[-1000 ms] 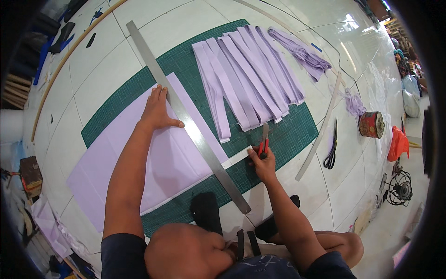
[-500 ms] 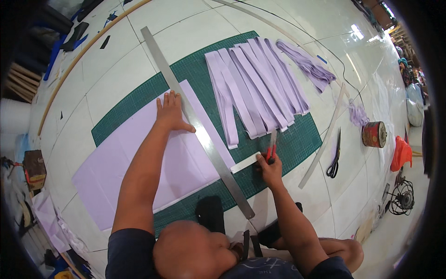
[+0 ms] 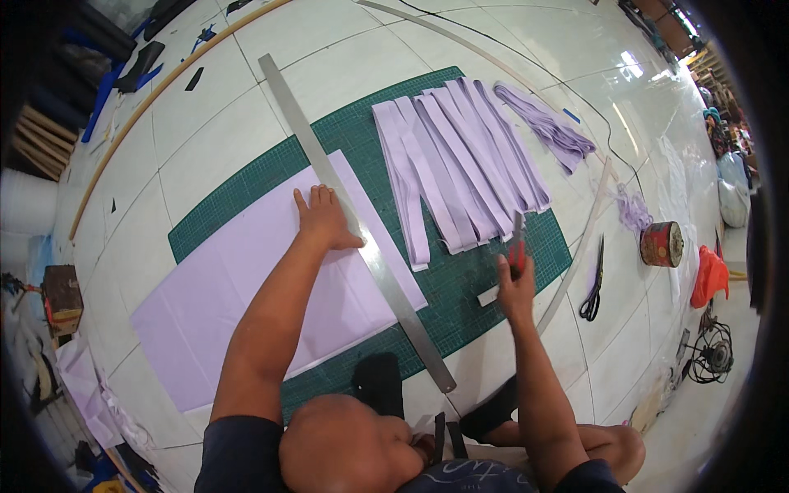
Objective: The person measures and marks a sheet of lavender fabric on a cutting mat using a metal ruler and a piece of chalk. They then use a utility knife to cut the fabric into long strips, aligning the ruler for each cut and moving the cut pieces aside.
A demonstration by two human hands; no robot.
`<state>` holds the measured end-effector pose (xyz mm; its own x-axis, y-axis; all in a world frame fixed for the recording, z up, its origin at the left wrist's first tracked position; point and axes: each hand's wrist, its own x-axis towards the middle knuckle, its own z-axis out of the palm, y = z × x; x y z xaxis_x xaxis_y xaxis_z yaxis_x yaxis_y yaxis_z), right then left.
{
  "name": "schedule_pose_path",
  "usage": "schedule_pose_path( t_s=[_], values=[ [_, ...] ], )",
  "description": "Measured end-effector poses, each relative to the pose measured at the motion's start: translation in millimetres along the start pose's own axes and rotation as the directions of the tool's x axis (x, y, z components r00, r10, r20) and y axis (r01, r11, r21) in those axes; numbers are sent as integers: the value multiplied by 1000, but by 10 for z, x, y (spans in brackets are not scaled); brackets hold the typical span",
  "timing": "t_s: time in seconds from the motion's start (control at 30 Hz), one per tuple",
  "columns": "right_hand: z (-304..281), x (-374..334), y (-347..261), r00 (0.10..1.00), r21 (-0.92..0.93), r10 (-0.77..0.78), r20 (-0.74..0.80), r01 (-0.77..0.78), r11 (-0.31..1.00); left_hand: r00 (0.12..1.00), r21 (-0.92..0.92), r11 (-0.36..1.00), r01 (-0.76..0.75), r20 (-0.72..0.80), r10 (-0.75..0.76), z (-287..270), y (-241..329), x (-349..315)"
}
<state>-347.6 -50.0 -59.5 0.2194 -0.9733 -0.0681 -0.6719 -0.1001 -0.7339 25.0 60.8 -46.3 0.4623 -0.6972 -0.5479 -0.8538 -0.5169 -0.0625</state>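
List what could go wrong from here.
- The left hand sits near the middle of the metal ruler, whose ends are unheld, so it might pivot.
- The right hand holds the red cutter with its tip close to the lilac strips; a careless move might nick one.
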Motion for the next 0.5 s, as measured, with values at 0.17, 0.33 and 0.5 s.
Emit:
schedule_pose_path(
  t_s=[0.17,0.33,0.5],
  values=[
    [622,-160,-881,927,41,24,374,-43,998,995,128,990,58,70,-68,-1,102,-126],
    [1182,-81,-1359,840,-45,-146,523,198,979,998,135,990,36,38,-41,-46,137,-124],
    [1718,155,-1853,764,-177,-142,629,318,931,1000,211,977,12,14,-16,-66,123,-138]
  ],
)
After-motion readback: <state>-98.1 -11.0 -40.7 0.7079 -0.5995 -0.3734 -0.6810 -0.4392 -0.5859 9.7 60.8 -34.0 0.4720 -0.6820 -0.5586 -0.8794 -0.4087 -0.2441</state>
